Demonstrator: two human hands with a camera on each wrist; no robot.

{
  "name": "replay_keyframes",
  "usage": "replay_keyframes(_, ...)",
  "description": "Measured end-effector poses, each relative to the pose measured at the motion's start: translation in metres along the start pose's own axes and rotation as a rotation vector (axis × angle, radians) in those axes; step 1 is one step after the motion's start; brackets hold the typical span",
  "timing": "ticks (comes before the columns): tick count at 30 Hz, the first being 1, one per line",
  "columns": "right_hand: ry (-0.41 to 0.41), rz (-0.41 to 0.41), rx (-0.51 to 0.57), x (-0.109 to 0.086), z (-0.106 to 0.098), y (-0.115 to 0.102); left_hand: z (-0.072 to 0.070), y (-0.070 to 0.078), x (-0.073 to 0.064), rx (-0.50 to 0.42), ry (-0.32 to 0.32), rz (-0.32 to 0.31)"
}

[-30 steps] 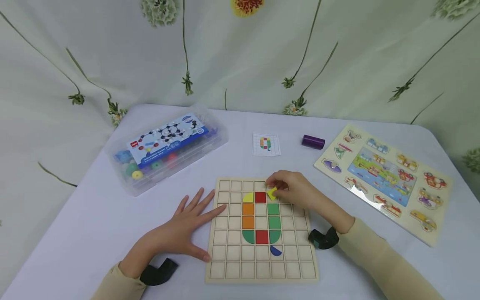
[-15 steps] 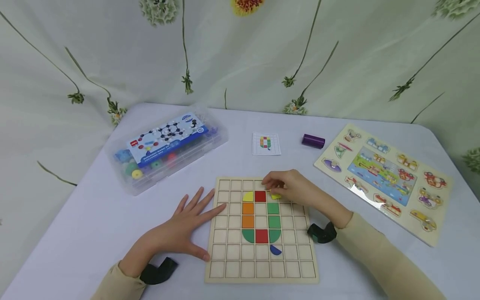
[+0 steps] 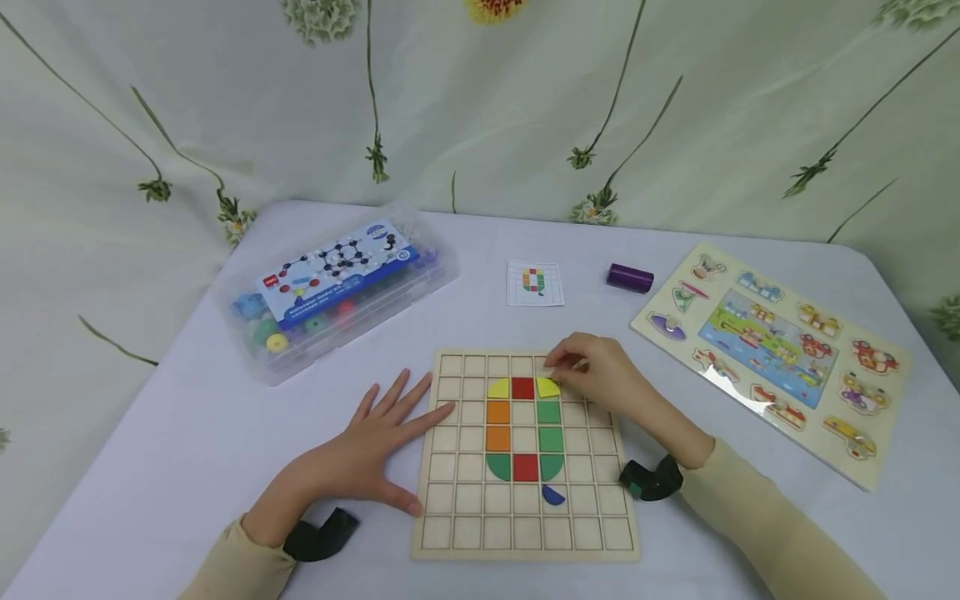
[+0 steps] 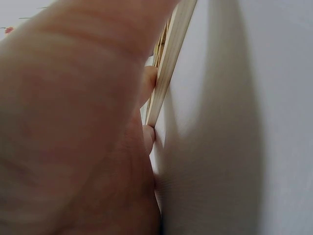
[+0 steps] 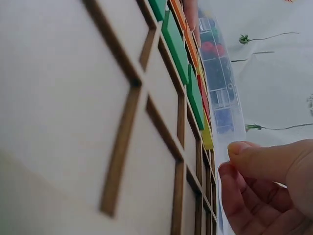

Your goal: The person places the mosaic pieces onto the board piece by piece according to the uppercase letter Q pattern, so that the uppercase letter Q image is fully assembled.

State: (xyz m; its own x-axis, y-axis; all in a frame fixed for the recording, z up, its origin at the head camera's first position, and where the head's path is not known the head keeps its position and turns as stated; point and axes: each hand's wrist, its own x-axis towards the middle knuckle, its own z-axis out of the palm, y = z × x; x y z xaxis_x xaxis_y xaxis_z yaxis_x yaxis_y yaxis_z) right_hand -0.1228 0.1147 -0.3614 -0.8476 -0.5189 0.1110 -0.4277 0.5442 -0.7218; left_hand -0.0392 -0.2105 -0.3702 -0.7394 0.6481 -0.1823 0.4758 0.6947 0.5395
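Observation:
A wooden grid board (image 3: 467, 536) lies before me with coloured pieces in its cells, forming a ring. My right hand (image 3: 596, 372) hovers at the top right of the ring, its fingers bent and nothing visible between thumb and forefinger. Just beside those fingertips, a yellow quarter-round piece (image 3: 548, 387) sits in its cell, also seen in the right wrist view. My left hand (image 3: 363, 454) is spread at the board's left edge, forefinger and thumb touching it. Red (image 3: 523, 388), orange (image 3: 498, 412) and green (image 3: 549, 412) squares fill other cells. A blue piece (image 3: 553, 496) lies below the ring.
Behind the board lies a pattern card (image 3: 535, 283), with a purple cylinder (image 3: 630, 278) to its right. A clear molecular model box (image 3: 341, 283) stands at the back left. A wooden picture puzzle (image 3: 780, 367) covers the right side.
The yellow piece, earlier tilted in my right fingers, now lies in the cell right of the upper red square. My right hand has let go and shifted slightly right; the left stays in place.

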Motion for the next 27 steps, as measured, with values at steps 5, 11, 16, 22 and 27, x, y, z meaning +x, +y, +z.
replay_keyframes(5,-0.043,0.033,-0.061,-0.0073,-0.0042,-0.0004,-0.0007,0.0004,0.0001,0.003,0.000,-0.004)
replay_keyframes(11,-0.083,0.040,-0.092,-0.0106,-0.0026,-0.0017,-0.0007,0.0005,0.0005,0.003,-0.007,-0.014)
replay_keyframes(16,-0.090,0.031,-0.102,-0.0107,-0.0011,-0.0019,0.0001,0.0002,0.0008,0.007,-0.011,-0.017)
replay_keyframes(22,-0.096,0.043,-0.112,-0.0095,0.0002,-0.0023,0.0004,-0.0003,0.0000,0.004,0.001,-0.006)
replay_keyframes(27,-0.095,0.041,-0.102,-0.0101,-0.0009,-0.0013,0.0000,0.0000,0.0007,0.009,-0.001,-0.004)
